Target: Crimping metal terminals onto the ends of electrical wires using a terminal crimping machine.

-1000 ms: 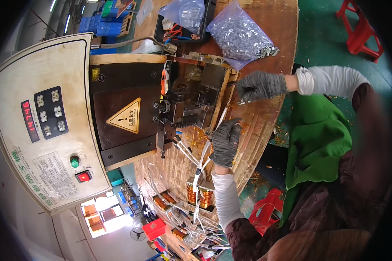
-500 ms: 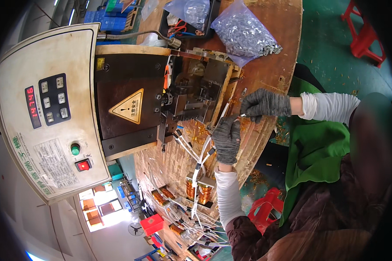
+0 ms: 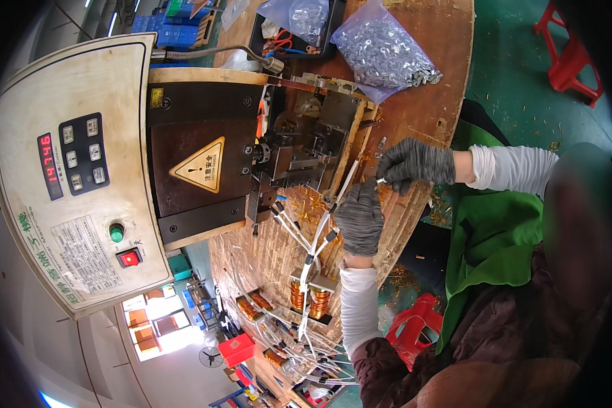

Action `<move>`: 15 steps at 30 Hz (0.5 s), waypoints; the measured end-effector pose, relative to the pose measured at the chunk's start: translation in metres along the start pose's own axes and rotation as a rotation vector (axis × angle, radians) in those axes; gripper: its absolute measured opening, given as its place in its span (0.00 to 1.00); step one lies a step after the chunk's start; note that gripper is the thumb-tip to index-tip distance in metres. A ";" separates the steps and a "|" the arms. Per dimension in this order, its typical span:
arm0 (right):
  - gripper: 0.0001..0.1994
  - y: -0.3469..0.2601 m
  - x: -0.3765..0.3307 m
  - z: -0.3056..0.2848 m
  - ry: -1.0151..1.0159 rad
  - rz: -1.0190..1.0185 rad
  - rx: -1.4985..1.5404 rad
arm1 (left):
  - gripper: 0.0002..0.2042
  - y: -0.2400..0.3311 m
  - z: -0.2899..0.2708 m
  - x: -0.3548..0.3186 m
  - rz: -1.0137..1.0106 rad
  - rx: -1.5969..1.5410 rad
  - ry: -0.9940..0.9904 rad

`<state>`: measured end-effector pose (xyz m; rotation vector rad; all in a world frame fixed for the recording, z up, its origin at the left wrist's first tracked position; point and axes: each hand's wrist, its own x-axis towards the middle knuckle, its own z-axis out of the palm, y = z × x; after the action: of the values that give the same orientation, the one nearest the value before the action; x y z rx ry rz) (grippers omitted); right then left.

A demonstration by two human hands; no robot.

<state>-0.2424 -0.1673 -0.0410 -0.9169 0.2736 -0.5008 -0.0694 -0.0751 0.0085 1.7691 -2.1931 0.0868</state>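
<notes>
Both my hands wear dark grey knitted gloves and meet above the table's edge beside the press. My right hand (image 3: 415, 163), the upper one, is closed in a pinch on a small silver terminal lug (image 3: 381, 181). The fingers of my left hand (image 3: 360, 221), below it, are bent together and touch near the lug; what they grip is mostly hidden. White sleeved leads (image 3: 310, 258) run from a copper-wound coil (image 3: 311, 299) up to my left hand. One white lead (image 3: 347, 180) sticks out past its fingers toward the press. A loose lug (image 3: 382, 143) lies by my right hand.
The terminal press (image 3: 200, 156) with its control panel (image 3: 81, 170) fills the left. A clear bag of lugs (image 3: 385, 54) lies at the top, next to a black tray (image 3: 333, 24). More coils (image 3: 251, 306) lie lower down. Red stools (image 3: 570, 58) stand on the green floor.
My left hand has shifted slightly up and right, closer to my right fingers, and its fingers have turned. The white lead beside it shows more. My right hand has barely moved.
</notes>
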 end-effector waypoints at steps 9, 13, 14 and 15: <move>0.08 -0.005 0.000 -0.001 0.020 0.061 0.024 | 0.14 0.008 -0.004 0.002 0.074 0.228 -0.083; 0.06 -0.015 0.008 0.006 0.034 0.093 -0.175 | 0.13 -0.007 -0.002 -0.004 0.096 0.228 -0.082; 0.05 -0.018 0.009 0.007 0.047 0.084 -0.264 | 0.12 -0.010 -0.001 -0.001 0.065 0.062 -0.050; 0.05 -0.020 0.012 0.007 0.051 0.083 -0.266 | 0.10 -0.012 -0.001 0.002 0.034 -0.104 -0.018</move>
<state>-0.2348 -0.1789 -0.0203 -1.1471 0.4300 -0.4172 -0.0580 -0.0797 0.0084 1.6836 -2.1984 -0.0355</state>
